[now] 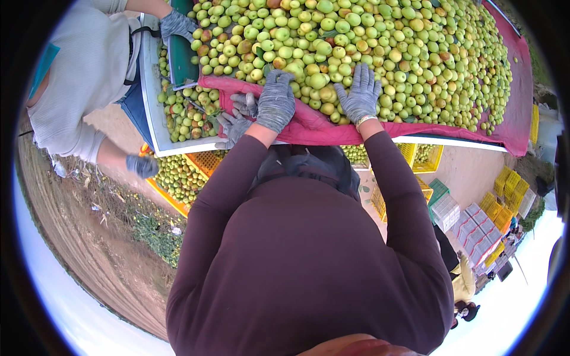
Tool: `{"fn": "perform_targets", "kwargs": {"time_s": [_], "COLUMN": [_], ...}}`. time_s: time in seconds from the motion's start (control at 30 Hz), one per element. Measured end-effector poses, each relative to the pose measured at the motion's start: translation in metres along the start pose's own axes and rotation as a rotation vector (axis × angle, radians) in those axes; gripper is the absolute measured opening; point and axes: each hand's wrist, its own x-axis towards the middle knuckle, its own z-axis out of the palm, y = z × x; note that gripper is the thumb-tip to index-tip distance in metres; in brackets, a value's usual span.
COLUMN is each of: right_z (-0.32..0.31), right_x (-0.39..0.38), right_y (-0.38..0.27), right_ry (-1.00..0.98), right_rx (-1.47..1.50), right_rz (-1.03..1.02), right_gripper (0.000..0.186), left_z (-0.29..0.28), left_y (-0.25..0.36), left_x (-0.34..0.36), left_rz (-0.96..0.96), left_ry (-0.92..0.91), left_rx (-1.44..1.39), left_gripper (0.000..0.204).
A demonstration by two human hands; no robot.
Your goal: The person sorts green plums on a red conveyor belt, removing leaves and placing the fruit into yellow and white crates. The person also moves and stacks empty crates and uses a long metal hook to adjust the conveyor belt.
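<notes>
My gloved left hand rests palm-down on the pink cloth at the fruit's edge, fingers slightly bent, with no object visible in it. My gloved right hand lies on small green fruits, fingers spread. Some are blushed red. Below and left of my left hand are grey gloves; whether they are worn is unclear. The fruit heap covers a white-edged sorting surface, with more fruit in the left channel beside a green board.
At left, a co-worker has one gloved hand by the green board, another near an orange crate of fruit. At right are stacked yellow crates, grey stacks and a person. A dirt field lies left.
</notes>
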Motion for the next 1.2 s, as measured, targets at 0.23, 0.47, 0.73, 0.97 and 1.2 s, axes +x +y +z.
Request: {"fn": "perform_targets", "kwargs": {"time_s": [0.23, 0.47, 0.73, 0.97, 1.2], "right_z": [-0.037, -0.026, -0.095, -0.1, -0.104], "right_x": [0.022, 0.087, 0.041, 0.119, 0.132], "right_y": [-0.01, -0.043, -0.015, 0.104, 0.094], "right_ry": [0.264, 0.119, 0.055, -0.041, -0.285], "right_rx": [0.321, 0.17, 0.717, -0.017, 0.061], "right_rz": [0.037, -0.239, -0.276, -0.045, 0.126], "right_gripper": [0.051, 0.031, 0.037, 0.027, 0.039], "left_z": [0.011, 0.023, 0.005, 0.045, 0.069], "left_y": [-0.006, 0.013, 0.062, 0.085, 0.103], "left_x": [0.015, 0.0, 0.006, 0.021, 0.026], "left_rz": [0.01, -0.529, -0.612, -0.644, -0.995], "left_ry": [0.143, -0.011, -0.188, -0.324, -0.223], "left_rx": [-0.086, -0.661, -1.616, -1.486, -1.505], "left_gripper": [0.03, 0.029, 0.067, 0.033, 0.024]}}
